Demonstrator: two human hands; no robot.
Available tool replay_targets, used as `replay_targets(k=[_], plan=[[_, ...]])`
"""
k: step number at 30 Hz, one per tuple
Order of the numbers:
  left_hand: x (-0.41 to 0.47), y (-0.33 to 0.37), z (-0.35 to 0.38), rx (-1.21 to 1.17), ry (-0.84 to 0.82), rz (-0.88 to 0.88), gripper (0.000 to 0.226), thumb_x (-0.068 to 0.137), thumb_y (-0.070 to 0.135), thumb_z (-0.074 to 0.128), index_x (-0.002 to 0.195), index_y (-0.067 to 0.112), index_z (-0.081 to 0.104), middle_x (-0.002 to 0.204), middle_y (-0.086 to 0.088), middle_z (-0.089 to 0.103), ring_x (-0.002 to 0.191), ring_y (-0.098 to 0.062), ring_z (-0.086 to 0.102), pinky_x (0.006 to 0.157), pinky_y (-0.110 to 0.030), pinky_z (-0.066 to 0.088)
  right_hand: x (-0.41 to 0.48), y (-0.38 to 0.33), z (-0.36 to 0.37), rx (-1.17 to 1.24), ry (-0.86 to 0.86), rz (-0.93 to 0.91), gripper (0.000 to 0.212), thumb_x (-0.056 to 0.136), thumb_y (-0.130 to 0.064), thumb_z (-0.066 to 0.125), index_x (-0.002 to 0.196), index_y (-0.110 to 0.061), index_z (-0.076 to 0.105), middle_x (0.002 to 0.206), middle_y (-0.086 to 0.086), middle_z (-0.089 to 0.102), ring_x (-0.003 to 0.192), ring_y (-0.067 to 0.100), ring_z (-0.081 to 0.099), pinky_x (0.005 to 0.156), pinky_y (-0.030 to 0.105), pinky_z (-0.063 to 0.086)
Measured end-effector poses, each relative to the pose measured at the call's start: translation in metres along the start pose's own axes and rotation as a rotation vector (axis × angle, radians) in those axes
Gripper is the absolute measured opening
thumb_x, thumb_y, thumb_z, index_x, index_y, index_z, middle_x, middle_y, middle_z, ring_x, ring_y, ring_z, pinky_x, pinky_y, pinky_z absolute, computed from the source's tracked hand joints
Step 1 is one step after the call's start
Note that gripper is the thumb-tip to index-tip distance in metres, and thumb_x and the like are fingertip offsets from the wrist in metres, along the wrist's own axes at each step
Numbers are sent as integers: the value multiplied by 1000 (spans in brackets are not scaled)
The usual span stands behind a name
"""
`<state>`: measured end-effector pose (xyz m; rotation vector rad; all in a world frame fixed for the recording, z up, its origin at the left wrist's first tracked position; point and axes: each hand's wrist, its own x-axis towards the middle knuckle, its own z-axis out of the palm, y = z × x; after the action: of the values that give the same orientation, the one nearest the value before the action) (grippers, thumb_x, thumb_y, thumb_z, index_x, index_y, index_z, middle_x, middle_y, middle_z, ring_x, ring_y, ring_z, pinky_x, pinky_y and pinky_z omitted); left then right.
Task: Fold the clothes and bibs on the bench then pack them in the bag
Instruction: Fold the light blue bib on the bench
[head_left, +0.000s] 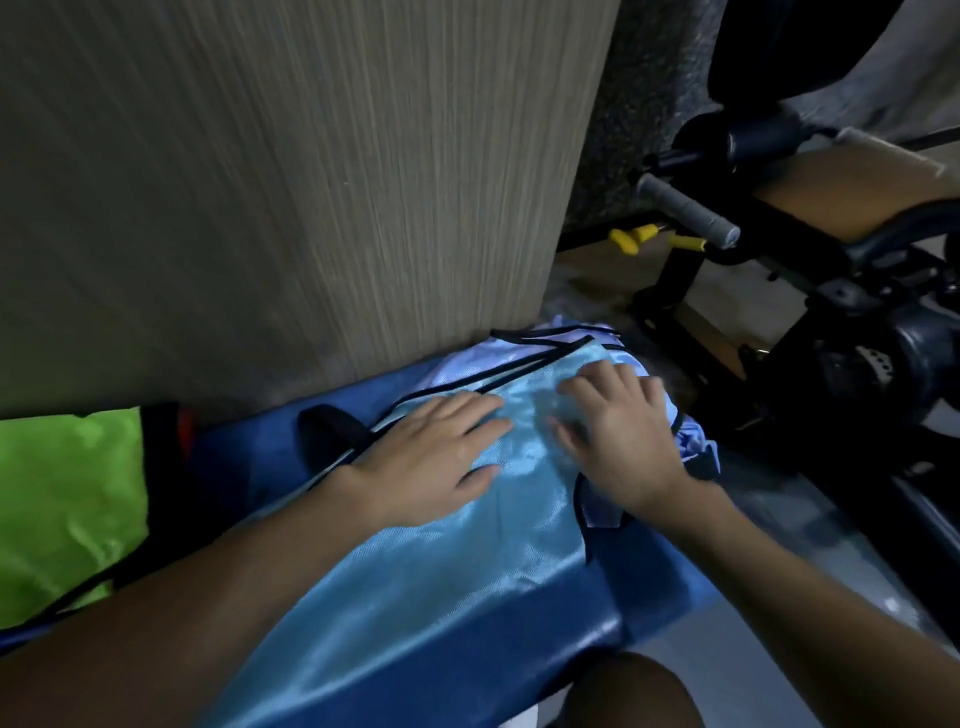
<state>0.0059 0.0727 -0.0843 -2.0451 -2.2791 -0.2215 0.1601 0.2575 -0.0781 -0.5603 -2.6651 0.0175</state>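
Left hand (434, 447) and right hand (618, 434), fingers spread, press flat on the blue bib (467, 545) mid-frame on the tabletop (649, 582); green bib (62, 499) at left.

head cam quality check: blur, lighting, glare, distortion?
Head view: dim overall, darkest around the gym equipment. Right hand is smeared by motion blur, left hand is sharper. Patchy sheen on the blue bib, no blown-out glare. The green bib is the brightest patch. The wide-angle lens tilts and bends the wood panel edge.
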Motion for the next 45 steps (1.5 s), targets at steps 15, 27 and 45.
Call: replay_targets(k=[15,27,45], plan=[[-148,-1,-73,-222,111,-289,30,94,26,46,108,14,69,109,2,64,105,-21,57,92,-40,48,-11,-152,-34,275,-133,-220,38,84,-43,38,95,-23,68,94,-2,65,93,28,58,79,41,37],[-393,38,-79,-274,269,-1097,69,73,62,55,126,18,61,125,-2,57,108,-26,60,92,-44,51,-88,-305,-3,225,-307,-724,25,72,-42,59,89,-27,69,89,-4,64,88,22,64,70,35,51],[-395,44,-64,-475,492,-1314,39,91,27,69,126,13,60,121,-2,59,113,-22,57,97,-43,49,-112,-327,-35,436,-242,-709,22,84,-19,61,104,-13,67,97,0,62,88,21,63,72,29,53]])
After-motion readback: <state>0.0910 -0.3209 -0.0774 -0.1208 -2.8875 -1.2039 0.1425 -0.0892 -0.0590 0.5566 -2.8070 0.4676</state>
